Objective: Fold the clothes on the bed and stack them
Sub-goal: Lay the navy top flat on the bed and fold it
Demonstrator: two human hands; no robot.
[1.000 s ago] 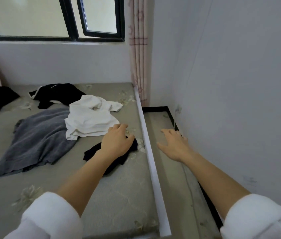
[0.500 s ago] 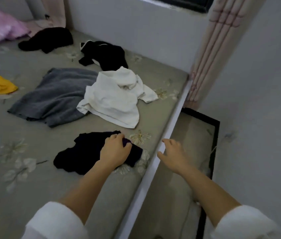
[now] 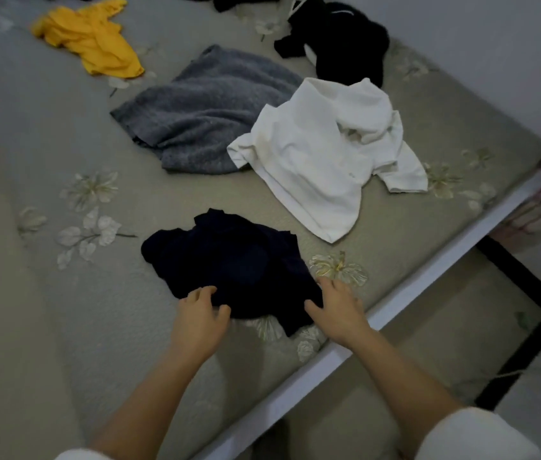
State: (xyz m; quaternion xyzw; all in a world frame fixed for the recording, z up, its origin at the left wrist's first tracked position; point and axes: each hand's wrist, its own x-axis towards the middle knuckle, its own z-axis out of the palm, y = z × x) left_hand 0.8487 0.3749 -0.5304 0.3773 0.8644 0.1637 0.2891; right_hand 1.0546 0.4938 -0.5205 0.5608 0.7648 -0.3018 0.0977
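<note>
Under L hand (image 3: pixel 197 322), R hand (image 3: pixel 337 310): navy garment (image 3: pixel 229 257) edge.

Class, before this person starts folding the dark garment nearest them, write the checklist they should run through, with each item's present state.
1. Hands placed: left hand and right hand at dark garment near edge: ok.
2. Pinch on the fabric by left hand: cannot tell.
3. Garment lying flat: not ok, crumpled.
4. Garment apart from white shirt: ok.
5. Bare bed surface left of garment for spreading: ok.
</note>
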